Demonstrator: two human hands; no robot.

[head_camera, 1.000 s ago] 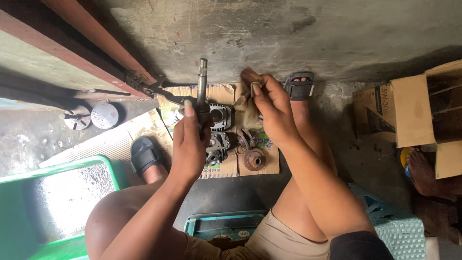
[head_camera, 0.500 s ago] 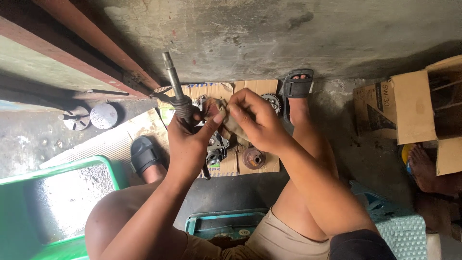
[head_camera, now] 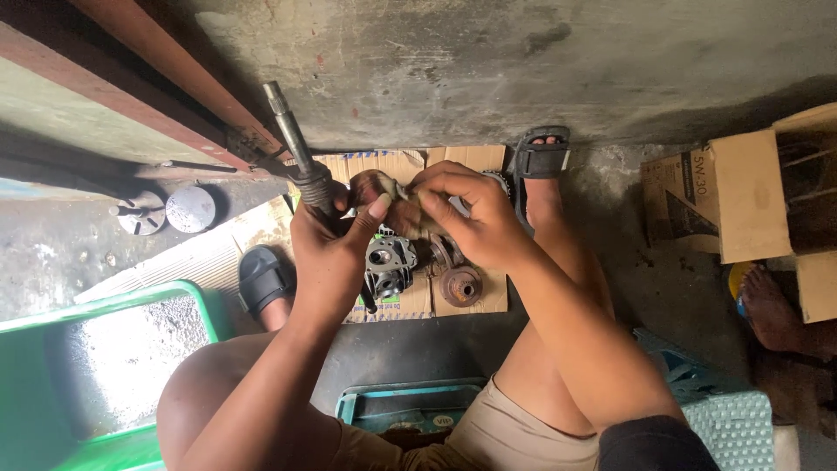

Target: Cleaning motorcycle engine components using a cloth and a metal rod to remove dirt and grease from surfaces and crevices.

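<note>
Metal shaft [head_camera: 292,139] gripped in left hand [head_camera: 327,249], right hand [head_camera: 475,218] pinching brown rag [head_camera: 384,196]; brown carton [head_camera: 750,196] at right

Below the raised hands, the cardboard sheet [head_camera: 475,159] is crowded: a grey engine casting [head_camera: 390,266], a rusty round pulley [head_camera: 461,285] and a toothed gear [head_camera: 499,180] lie close together, with only narrow strips of bare cardboard at the far edge. The sandalled feet [head_camera: 542,166] [head_camera: 264,281] flank the sheet on both sides. To the left, a green tub [head_camera: 105,305] and two round metal discs [head_camera: 166,210] take up the floor, and a slanting red-brown beam [head_camera: 166,65] closes that side overhead. An open cardboard box [head_camera: 750,196] and another person's bare foot [head_camera: 776,305] block the right. Bare concrete beyond the sheet lies open. The left hand [head_camera: 331,253] holds a steel shaft [head_camera: 292,139] slanting up across that gap; the right hand [head_camera: 475,218] presses a brown rag [head_camera: 384,196] against it.
</note>
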